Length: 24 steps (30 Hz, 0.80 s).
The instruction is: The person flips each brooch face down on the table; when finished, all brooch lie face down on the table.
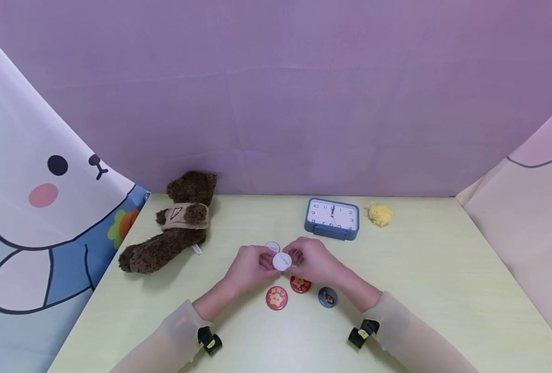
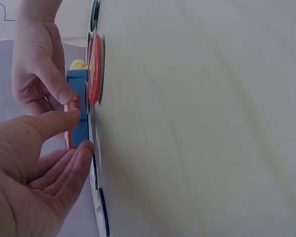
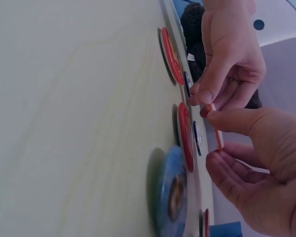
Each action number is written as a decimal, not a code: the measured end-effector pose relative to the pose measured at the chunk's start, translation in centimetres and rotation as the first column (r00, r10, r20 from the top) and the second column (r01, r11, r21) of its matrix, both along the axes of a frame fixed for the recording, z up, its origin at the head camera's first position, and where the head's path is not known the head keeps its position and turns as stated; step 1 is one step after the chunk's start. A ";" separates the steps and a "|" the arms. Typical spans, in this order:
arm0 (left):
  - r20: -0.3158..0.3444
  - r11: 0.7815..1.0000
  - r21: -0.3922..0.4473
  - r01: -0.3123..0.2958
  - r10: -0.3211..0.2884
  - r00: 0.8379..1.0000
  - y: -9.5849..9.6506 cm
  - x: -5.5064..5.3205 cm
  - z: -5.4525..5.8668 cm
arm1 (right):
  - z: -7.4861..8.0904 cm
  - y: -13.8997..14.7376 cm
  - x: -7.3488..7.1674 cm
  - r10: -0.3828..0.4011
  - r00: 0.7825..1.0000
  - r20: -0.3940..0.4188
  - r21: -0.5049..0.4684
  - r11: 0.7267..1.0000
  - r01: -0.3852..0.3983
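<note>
Above the table, a round badge [image 1: 282,261] is pinched by both hands, its white face towards the head camera. My left hand [image 1: 248,266] has it by the left edge, and my right hand [image 1: 317,259] grips the right edge. In the right wrist view, the badge [image 3: 219,138] appears edge-on with a reddish rim between thumbs and fingers. Just behind the hands lies another white-faced badge [image 1: 272,246], partly covered. Nearer the person are a red star badge [image 1: 277,298], a second red badge [image 1: 300,284] partly behind the right hand, and a blue badge [image 1: 328,297].
A blue desk clock [image 1: 332,217] stands beyond the right hand, with a crumpled yellow thing [image 1: 380,214] to its right. At the left sits a brown plush toy [image 1: 182,228]. A purple cloth [image 1: 276,103] hangs along the back edge of the pale table [image 1: 420,290].
</note>
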<state>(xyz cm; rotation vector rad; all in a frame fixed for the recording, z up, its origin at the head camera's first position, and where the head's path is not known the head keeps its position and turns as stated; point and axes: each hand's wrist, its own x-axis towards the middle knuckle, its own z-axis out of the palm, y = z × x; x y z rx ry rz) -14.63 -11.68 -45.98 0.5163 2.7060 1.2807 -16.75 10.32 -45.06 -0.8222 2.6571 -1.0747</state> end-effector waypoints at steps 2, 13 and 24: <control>-0.013 0.999 -0.033 0.005 -0.005 1.000 0.0 0.0 0.0 | 0.1 -0.3 0.1 -0.003 1.000 -0.004 0.037 0.999 0.003; -0.059 0.983 -0.181 0.033 -0.045 0.997 0.6 0.0 0.5 | 0.4 -1.3 0.4 0.014 1.000 -0.018 0.131 0.991 -0.012; -0.056 0.961 -0.271 0.046 -0.064 0.996 1.1 -0.2 0.7 | 0.2 -1.7 0.4 0.000 1.000 -0.007 0.159 0.987 0.001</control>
